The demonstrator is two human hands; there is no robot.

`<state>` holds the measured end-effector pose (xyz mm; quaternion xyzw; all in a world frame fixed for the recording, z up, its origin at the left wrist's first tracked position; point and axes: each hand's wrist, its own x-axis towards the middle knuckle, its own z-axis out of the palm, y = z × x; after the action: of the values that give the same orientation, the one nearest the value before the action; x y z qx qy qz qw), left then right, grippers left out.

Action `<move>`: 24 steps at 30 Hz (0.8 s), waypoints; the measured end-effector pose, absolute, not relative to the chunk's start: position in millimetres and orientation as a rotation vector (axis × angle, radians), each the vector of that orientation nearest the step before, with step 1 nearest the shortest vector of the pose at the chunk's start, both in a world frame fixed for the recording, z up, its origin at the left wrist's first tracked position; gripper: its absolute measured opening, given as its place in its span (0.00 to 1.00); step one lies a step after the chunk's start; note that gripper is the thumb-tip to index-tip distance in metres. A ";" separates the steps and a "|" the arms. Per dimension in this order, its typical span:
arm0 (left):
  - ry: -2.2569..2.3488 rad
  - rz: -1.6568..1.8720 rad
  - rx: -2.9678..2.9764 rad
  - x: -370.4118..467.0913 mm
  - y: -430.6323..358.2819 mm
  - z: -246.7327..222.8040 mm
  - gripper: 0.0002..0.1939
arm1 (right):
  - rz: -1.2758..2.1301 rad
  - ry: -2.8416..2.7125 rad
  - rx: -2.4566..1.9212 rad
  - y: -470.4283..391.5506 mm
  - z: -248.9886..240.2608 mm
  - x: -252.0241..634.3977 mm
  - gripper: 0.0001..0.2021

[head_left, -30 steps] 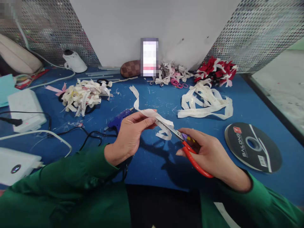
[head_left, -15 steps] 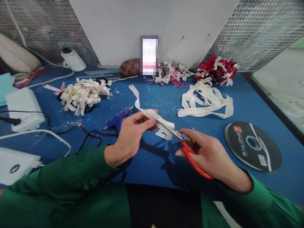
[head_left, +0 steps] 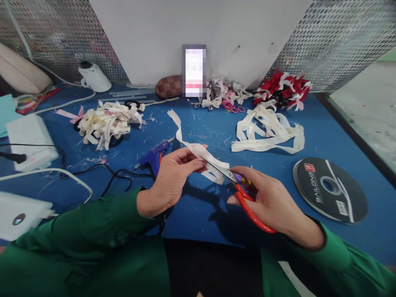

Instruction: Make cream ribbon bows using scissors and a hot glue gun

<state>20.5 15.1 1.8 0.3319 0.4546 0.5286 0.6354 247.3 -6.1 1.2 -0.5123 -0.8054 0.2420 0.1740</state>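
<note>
In the head view, your left hand [head_left: 173, 175] pinches a white ribbon [head_left: 193, 149] between thumb and fingers; the thumb covers part of it, and the other fingertips are mostly tucked from sight. Your right hand [head_left: 274, 198] is curled round red-handled scissors [head_left: 256, 216] and hides 1 of the 2 handle loops. You can't make out where the blade tips end, as they run in at the ribbon beside your left fingers; whether they bite the cloth is unclear. A purple and yellow patch [head_left: 241, 178] shows at your right fingers, too small to identify. The phone-like block [head_left: 194, 72] beyond your hands is pixelated. Below your right wrist, a white strip [head_left: 293, 276] is cut off by the lower edge.

The ribbon lies between your 2 hands and past your left fingertips: narrow, flat and slightly creased, with faint marks you can't read. Its far end trails forward with a bend; its near part reaches toward your right hand along the blades, and a folded length hangs just beneath. The blades are slim bare metal.

Just left of your left hand, a blue glue gun [head_left: 151, 159] is partly covered by that hand. A black spool [head_left: 312, 181] lies to the right of your right hand.
</note>
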 end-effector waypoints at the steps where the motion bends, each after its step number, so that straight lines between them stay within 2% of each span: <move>1: 1.042 1.208 0.757 20.6 14.7 2.0 0.14 | 0.690 -2.282 -1.453 -6.5 1.1 247.5 0.25; 24: 1.013 1.227 0.741 19.9 14.7 2.3 0.17 | 0.715 -2.257 -1.465 -9.1 3.4 248.0 0.24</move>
<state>19.9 14.7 2.3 0.3245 0.4440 0.5377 0.6391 248.0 -9.1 3.4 -0.5178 -0.7978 0.2528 0.1775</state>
